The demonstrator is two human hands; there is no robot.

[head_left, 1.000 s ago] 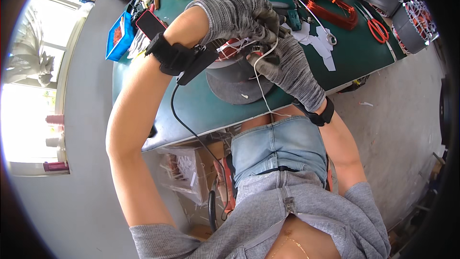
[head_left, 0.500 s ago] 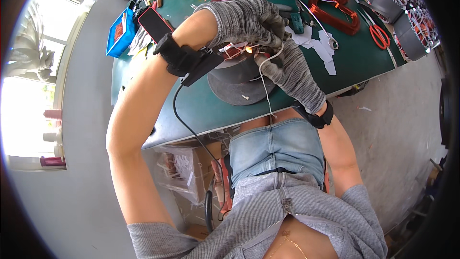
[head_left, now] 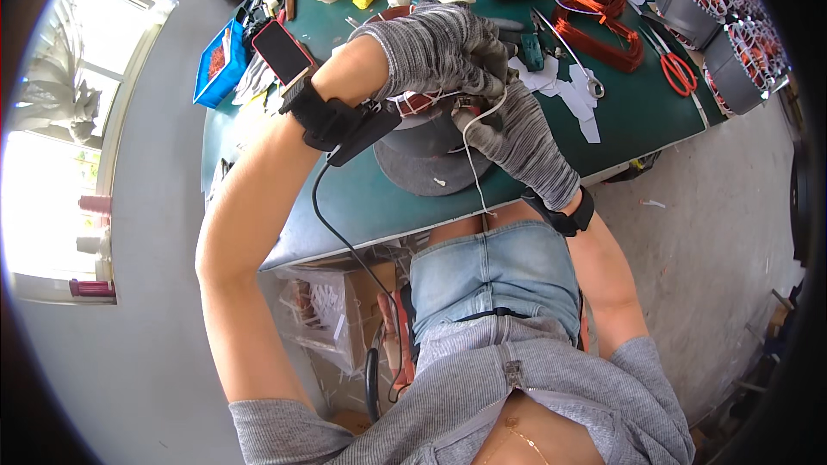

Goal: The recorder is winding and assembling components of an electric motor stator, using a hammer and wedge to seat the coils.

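Over table [head_left: 349, 207], left hand [head_left: 465, 50], right hand [head_left: 510, 127], white cord [head_left: 468, 146]

This is a workshop, by its stock one for winding motor coils. The green tabletop [head_left: 642, 123] carries bundles of copper-coloured wire [head_left: 613, 53] and grey cylinders [head_left: 732, 77] with white-laced windings at their ends. Among them lie red-handled scissors [head_left: 667, 60], cut white sheets [head_left: 575, 106] and a blue tray [head_left: 215, 92]. The floor [head_left: 680, 159] is bare, grey and littered; the dark right edge seems cluttered too, though too dim to make out.
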